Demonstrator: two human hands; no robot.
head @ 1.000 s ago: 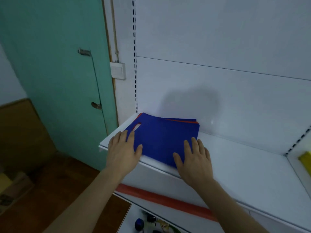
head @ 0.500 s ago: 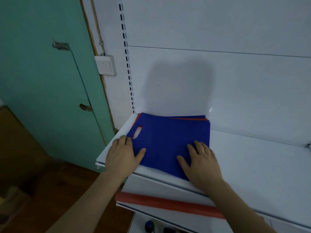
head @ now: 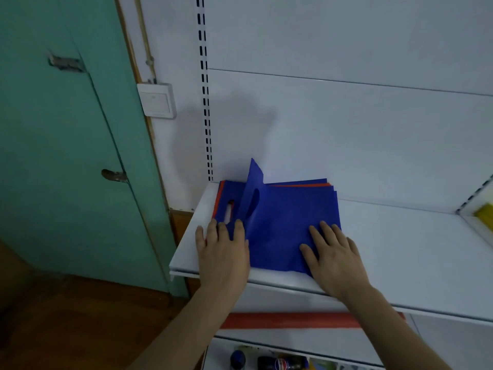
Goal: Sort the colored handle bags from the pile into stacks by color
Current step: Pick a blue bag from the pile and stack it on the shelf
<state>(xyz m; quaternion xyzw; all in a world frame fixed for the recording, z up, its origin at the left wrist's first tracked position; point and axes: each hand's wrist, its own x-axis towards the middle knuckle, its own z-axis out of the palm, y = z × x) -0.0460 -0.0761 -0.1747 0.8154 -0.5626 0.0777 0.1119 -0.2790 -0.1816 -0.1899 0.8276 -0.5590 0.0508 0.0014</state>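
Observation:
A pile of flat handle bags lies at the left end of a white shelf (head: 400, 249). The top blue bag (head: 288, 225) has its handle end folded up off the pile. Under it lies another blue bag (head: 229, 193), and the thin edges of red bags (head: 301, 185) show at the back and left. My left hand (head: 222, 252) is at the pile's front left corner and holds the raised bag's edge, thumb hidden beneath the fabric. My right hand (head: 333, 252) lies flat on the top bag's front right corner, fingers straight.
A green door (head: 66, 156) stands to the left, with a white light switch (head: 157, 101) beside it. Something yellow (head: 484, 214) sits at the shelf's far right. Below the shelf runs a red strip (head: 293, 320), with bottles (head: 280, 364) underneath.
My left hand has taken hold of the top blue bag's left end and lifted it, so the handle end now stands up. My right hand stays flat on the bag.

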